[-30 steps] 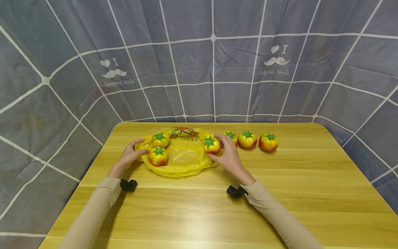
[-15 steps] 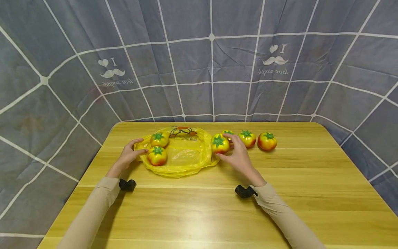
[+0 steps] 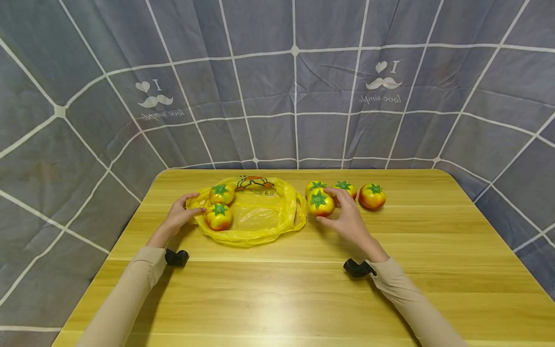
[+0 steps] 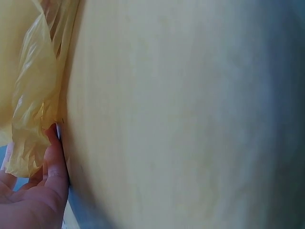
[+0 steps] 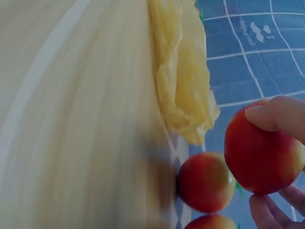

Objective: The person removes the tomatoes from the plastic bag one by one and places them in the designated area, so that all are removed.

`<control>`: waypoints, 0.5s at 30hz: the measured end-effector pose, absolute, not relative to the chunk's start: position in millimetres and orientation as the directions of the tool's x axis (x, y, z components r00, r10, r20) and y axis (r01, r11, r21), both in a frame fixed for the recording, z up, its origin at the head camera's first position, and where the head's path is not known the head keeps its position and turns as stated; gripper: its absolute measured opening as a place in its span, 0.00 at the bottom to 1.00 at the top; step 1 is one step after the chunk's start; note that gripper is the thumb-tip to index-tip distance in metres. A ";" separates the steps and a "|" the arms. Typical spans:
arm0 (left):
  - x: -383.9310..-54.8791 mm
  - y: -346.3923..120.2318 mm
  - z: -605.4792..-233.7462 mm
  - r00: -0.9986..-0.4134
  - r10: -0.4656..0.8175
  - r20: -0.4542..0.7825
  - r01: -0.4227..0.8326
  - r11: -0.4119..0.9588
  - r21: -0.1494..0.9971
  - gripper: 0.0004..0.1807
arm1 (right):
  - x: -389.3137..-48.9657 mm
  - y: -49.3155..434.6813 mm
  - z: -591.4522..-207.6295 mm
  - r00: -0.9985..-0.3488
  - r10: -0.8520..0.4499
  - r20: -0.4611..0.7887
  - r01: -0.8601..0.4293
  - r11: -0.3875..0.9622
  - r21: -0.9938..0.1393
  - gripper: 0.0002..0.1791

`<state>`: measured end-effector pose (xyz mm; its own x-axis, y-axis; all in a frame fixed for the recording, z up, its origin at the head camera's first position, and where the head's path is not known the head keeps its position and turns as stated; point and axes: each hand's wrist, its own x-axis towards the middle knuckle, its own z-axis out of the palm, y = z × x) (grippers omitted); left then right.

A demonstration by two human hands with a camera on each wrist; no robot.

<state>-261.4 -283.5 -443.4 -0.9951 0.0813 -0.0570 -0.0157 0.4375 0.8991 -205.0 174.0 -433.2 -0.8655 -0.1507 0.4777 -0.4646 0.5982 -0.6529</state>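
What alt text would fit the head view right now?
The right hand grips a tomato-like fruit just right of an open yellow plastic bag, whose left edge the left hand holds. Two more fruits sit in the bag's left part, and three others line up to its right, on a wooden table before a gray checked curtain.

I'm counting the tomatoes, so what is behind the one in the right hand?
In the head view, another tomato shows behind the held tomato, its leafy top visible. The held one hides its lower front from that view.
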 end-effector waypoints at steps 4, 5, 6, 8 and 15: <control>-259.3 -284.7 -444.1 -0.995 0.094 -0.024 0.018 0.416 0.909 0.42 | -202.1 182.2 -435.6 -0.865 -0.170 0.473 -0.470 0.603 -0.644 0.41; -259.3 -284.3 -443.8 -0.995 0.092 -0.024 0.016 0.416 0.909 0.42 | -201.3 183.9 -435.8 -0.867 -0.175 0.466 -0.469 0.600 -0.648 0.41; -259.4 -283.9 -443.2 -0.996 0.090 -0.029 0.011 0.416 0.909 0.41 | -200.5 185.6 -436.1 -0.870 -0.179 0.458 -0.467 0.597 -0.653 0.41; -260.9 -283.1 -441.7 -0.995 0.086 -0.052 -0.011 0.425 0.905 0.40 | -199.9 188.5 -437.4 -0.874 -0.199 0.444 -0.468 0.592 -0.657 0.40; -261.7 -278.1 -437.2 -0.992 0.072 -0.100 -0.058 0.442 0.895 0.38 | -199.1 195.6 -443.7 -0.893 -0.272 0.359 -0.449 0.596 -0.666 0.39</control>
<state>-261.7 -278.1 -437.2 -0.9924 0.0720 -0.1002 -0.0583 0.4425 0.8949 -199.1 195.6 -443.7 -0.8929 -0.2718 0.3591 -0.4491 0.5958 -0.6658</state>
